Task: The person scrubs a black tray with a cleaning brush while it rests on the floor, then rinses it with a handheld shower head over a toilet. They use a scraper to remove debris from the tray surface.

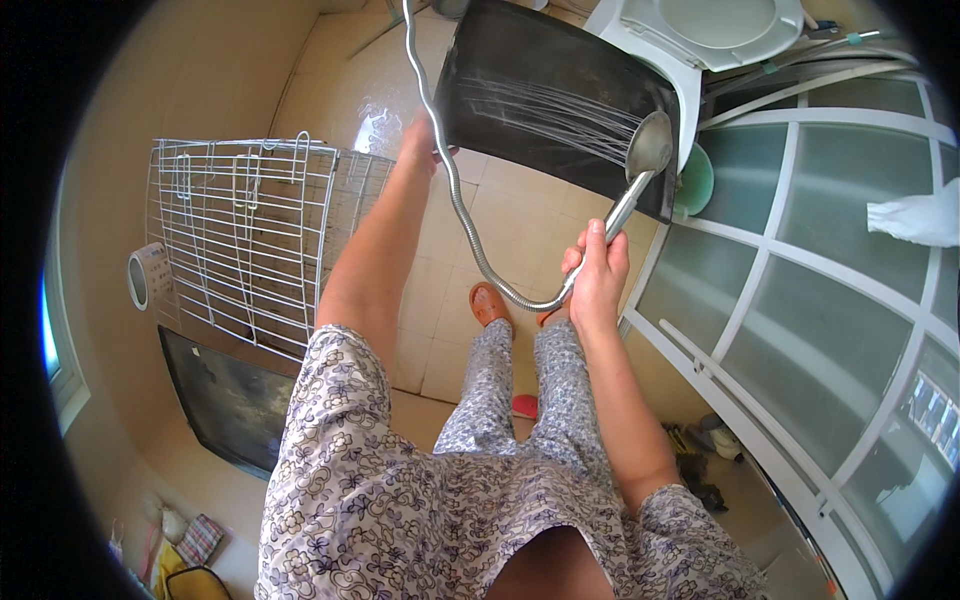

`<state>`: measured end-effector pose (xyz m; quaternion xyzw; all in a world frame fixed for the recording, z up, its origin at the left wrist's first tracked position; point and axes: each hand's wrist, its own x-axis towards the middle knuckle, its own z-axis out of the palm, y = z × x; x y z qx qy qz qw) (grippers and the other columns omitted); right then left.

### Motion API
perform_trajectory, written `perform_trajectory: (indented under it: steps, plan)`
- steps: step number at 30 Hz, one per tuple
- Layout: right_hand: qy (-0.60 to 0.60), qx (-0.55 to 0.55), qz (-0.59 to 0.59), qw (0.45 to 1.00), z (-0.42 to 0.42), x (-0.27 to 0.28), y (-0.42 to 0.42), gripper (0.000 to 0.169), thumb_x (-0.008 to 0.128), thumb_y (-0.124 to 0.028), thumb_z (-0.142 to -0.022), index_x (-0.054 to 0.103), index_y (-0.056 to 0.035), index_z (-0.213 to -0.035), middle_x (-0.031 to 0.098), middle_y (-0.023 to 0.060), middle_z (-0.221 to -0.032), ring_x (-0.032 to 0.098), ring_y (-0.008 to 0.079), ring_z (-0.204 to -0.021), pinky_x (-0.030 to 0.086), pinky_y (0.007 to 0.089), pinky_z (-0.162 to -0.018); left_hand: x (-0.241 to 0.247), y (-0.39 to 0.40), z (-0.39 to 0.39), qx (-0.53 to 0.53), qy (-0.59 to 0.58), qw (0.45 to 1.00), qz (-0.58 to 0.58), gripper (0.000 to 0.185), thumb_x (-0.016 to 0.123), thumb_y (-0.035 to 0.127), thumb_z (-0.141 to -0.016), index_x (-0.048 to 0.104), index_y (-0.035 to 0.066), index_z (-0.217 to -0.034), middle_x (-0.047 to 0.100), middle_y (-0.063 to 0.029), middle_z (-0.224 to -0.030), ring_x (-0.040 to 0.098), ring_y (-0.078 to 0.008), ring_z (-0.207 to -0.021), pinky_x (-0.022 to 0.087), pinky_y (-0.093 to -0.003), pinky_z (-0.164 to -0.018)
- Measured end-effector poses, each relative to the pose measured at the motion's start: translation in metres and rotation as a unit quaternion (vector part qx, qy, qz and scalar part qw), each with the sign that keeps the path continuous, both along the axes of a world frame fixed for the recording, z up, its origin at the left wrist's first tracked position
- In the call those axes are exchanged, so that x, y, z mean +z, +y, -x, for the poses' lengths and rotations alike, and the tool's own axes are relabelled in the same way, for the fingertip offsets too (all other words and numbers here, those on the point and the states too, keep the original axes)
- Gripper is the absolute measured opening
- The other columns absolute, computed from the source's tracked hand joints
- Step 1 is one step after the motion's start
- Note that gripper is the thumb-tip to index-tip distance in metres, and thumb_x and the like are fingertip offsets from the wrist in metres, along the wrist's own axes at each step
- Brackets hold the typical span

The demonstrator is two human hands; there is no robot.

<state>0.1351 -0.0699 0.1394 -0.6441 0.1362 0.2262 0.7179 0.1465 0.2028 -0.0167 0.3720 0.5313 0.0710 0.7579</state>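
Observation:
My right hand [598,274] grips the metal handle of a hand shower [649,146]. Thin jets of water [547,116] fan leftwards from its head across a large black panel [555,52]. The panel leans at a tilt in front of me. At its near left corner, my left hand [421,142] holds the edge, partly covered by the shower hose [469,225]. That flexible metal hose hangs in a loop from the top of the view to the handle's lower end.
A white toilet [686,52] stands behind the panel, with a green basin [696,180] beside it. White-framed frosted glass doors [817,247] line the right. On the left are a white wire rack [240,240] and another dark panel [225,397]. Water wets the tiled floor [375,112].

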Motion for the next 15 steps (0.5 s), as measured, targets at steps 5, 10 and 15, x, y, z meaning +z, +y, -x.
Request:
perform_trajectory:
  steps: [5,10,15]
  plan:
    - [0.015,0.049,0.005,0.999,0.019,0.026,0.0,0.019,0.047,-0.021,-0.095,0.04,-0.0064,-0.084,0.044,0.001,-0.068,0.041,0.0065,-0.048,0.036,0.0213,-0.042,0.016,-0.005,0.006,-0.026,-0.064,0.997,0.045,0.045,0.036,0.043,-0.094,0.049,0.007,-0.116,0.058,-0.0146,-0.109,0.057,-0.0327,-0.096,0.049,-0.0499,-0.081]
    - [-0.024,0.071,0.0,0.997,-0.003,0.025,0.011,0.019,0.047,-0.019,-0.094,0.039,-0.0053,-0.083,0.044,0.0008,-0.065,0.041,0.006,-0.045,0.035,0.0209,-0.04,0.034,-0.015,-0.004,-0.017,-0.044,0.998,0.052,0.046,0.038,0.045,-0.094,0.047,0.007,-0.119,0.059,-0.0139,-0.107,0.058,-0.0317,-0.094,0.047,-0.0525,-0.084]
    - [-0.065,0.024,-0.025,0.997,-0.036,0.03,0.02,0.021,0.047,-0.02,-0.094,0.038,-0.0044,-0.083,0.041,0.0002,-0.064,0.039,0.0057,-0.045,0.033,0.0208,-0.038,0.022,-0.011,-0.004,-0.077,0.006,0.997,0.01,0.043,0.043,0.047,-0.092,0.049,0.011,-0.113,0.061,-0.0071,-0.097,0.059,-0.0229,-0.088,0.049,-0.0487,-0.079]
